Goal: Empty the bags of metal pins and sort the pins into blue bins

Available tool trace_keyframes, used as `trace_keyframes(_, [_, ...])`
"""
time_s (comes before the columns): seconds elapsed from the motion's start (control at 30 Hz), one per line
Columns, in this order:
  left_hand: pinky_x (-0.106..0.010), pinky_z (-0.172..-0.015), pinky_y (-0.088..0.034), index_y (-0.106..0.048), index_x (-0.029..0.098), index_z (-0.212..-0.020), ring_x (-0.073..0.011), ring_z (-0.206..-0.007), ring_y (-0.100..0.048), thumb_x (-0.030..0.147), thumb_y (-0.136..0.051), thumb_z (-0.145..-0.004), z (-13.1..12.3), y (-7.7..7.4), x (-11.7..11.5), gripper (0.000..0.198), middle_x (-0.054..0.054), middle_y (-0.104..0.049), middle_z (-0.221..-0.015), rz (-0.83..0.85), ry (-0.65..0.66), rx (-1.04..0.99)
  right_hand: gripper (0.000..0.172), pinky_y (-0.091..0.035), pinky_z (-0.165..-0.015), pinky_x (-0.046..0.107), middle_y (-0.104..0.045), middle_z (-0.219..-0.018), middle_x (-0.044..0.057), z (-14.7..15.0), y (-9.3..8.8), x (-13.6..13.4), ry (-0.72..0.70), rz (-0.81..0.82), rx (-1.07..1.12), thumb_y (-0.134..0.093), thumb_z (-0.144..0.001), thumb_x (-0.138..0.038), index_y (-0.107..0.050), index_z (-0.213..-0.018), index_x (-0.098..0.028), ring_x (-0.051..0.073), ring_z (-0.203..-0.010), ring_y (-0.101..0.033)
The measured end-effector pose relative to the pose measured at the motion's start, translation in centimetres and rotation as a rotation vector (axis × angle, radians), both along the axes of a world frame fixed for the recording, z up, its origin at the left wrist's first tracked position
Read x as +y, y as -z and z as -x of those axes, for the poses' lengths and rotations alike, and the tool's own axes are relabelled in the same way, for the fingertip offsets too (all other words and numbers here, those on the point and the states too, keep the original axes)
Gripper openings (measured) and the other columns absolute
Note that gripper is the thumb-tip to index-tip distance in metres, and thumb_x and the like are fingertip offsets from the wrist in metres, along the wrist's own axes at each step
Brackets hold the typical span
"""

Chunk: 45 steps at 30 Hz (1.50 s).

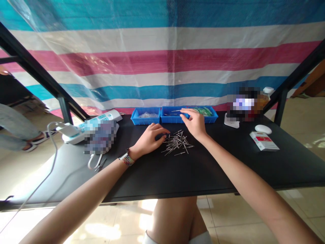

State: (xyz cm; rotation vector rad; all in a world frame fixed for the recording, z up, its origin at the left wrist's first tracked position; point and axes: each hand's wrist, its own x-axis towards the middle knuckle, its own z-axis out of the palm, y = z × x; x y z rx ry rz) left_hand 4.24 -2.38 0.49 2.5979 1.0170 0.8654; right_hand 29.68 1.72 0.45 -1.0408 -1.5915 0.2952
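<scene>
A loose pile of silver blind rivets (177, 143) lies on the black tabletop (162, 179). My left hand (151, 139) rests at the pile's left edge, thumb and forefinger brought together; what is between them is too small to make out. Over the middle blue bin (174, 119), my right hand (194, 122) pinches a thin blind rivet (175, 110) that points left. More thin metal pieces lie inside that bin. The left blue bin (146, 121) holds clear plastic, and the right blue bin (212, 118) holds green items, partly hidden by my right hand.
At left are a white power strip (109, 117) with a plugged-in charger (68, 129) and a blurred object (101, 137). To the right lie a red-and-white box (264, 141), a white oval case (263, 129) and a bottle (266, 96). Striped sheeting (127, 62) hangs behind.
</scene>
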Motion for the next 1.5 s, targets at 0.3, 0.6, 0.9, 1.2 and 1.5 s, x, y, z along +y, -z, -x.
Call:
trace_keyframes(0.3, [-0.045, -0.099, -0.050, -0.082, 0.023, -0.120, -0.0279, -0.105, -0.062, 0.027, -0.058, -0.102, -0.2, 0.0, -0.1, 0.030, -0.009, -0.075, -0.108, 0.001, 0.031, 0.128, 0.020, -0.049, -0.069, 0.032, -0.074, -0.097, 0.005, -0.4, 0.4, -1.6, 0.013, -0.065, -0.224, -0.058, -0.093, -0.010, -0.076, -0.093, -0.020, 0.015, -0.059, -0.053])
trace_keyframes(0.6, [-0.046, -0.102, -0.050, -0.079, 0.021, -0.110, -0.0274, -0.109, -0.065, 0.020, -0.057, -0.100, -0.4, 0.1, -0.1, 0.024, -0.006, -0.080, -0.110, -0.009, -0.007, 0.120, 0.021, -0.049, -0.074, 0.029, -0.074, -0.101, 0.005, 1.4, 1.2, -3.0, -0.156, 0.052, -0.497, -0.062, -0.094, -0.008, -0.077, -0.096, -0.022, 0.018, -0.081, -0.066])
trace_keyframes(0.9, [-0.042, -0.093, -0.054, -0.075, 0.020, -0.104, -0.0255, -0.101, -0.067, 0.023, -0.051, -0.103, -0.3, 0.4, -0.1, 0.024, -0.008, -0.077, -0.105, 0.025, 0.020, 0.106, 0.025, -0.053, -0.086, 0.032, -0.073, -0.096, 0.007, 0.2, 1.7, -2.4, -0.167, 0.199, -0.577, -0.066, -0.086, 0.002, -0.080, -0.091, -0.019, 0.021, -0.092, -0.067])
trace_keyframes(1.2, [-0.040, -0.090, -0.057, -0.075, 0.022, -0.109, -0.0248, -0.102, -0.069, 0.023, -0.051, -0.103, -0.3, 0.5, -0.2, 0.024, -0.008, -0.074, -0.108, 0.033, 0.008, 0.062, 0.030, -0.053, -0.079, 0.030, -0.072, -0.087, 0.004, -0.2, 2.1, -1.6, -0.267, 0.236, -0.435, -0.068, -0.081, 0.007, -0.081, -0.092, -0.017, 0.017, -0.079, -0.068])
trace_keyframes(1.5, [-0.039, -0.091, -0.058, -0.072, 0.021, -0.112, -0.0251, -0.103, -0.068, 0.023, -0.055, -0.101, -0.4, 0.2, -0.4, 0.021, -0.009, -0.071, -0.110, 0.027, -0.024, 0.031, 0.026, -0.055, -0.079, 0.030, -0.069, -0.087, 0.001, 0.2, 2.0, -1.7, -0.316, 0.176, -0.224, -0.065, -0.079, -0.001, -0.078, -0.094, -0.018, 0.016, -0.078, -0.067])
